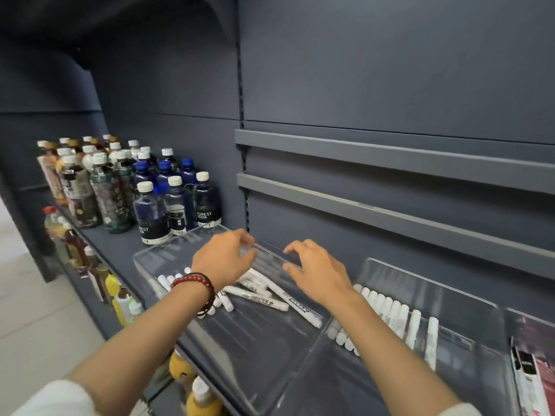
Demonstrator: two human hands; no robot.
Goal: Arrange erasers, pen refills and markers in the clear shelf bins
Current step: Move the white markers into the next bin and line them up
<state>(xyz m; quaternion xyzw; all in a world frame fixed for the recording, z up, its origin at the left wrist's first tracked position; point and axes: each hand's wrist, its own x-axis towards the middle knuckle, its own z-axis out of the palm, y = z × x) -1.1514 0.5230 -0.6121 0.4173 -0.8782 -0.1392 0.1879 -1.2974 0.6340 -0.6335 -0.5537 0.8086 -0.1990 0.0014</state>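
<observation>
- Two bare hands reach over the left clear bin (150, 259), which sits at the front edge of a dark grey shelf (117, 244).
- The left hand (223, 259), with a red beaded bracelet (195, 285) on its wrist, and the right hand (318, 273) are slightly apart.
- Both have fingers curled at the top of the bin's rear wall. Whether they actually grip the see-through plastic cannot be told; probably they are steadying or shifting the bin.
- White markers (270, 298) lie jumbled in this bin; their black print is unreadable.
- In the next clear bin (420, 283), toward the shelf's right end, more markers (390, 313) lie in a tidy row, likely the intended layout.
- Bottles (207, 205) behind the left bin read "FOREST SODA".
</observation>
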